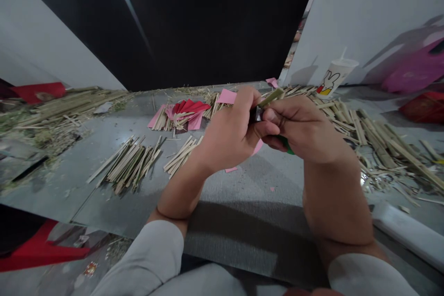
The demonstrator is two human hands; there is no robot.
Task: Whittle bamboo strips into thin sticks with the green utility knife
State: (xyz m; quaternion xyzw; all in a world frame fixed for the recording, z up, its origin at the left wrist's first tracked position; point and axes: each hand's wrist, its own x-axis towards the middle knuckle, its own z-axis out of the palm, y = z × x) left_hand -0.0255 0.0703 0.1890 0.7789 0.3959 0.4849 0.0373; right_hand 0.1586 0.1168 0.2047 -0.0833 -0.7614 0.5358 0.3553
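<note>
My left hand (232,134) and my right hand (305,125) meet in front of me over the table, both closed. A short flat greenish plant strip (272,97) pokes up between them, its lower end hidden by fingers. Just under it, a bit of shiny metal (258,114) shows between my hands. A green piece (288,146), seemingly the handle of the same small tool, peeks out below my right palm. Behind my left wrist lie a small bundle of cut strips (182,155) and pink paper (227,96).
A larger pile of cut strips (128,166) lies at left, with red and pink folded paper (190,111) behind it. Long stalks (69,104) are at far left. Split stalks (374,141) and shavings cover the right side. A paper cup with straw (336,78) stands at back right.
</note>
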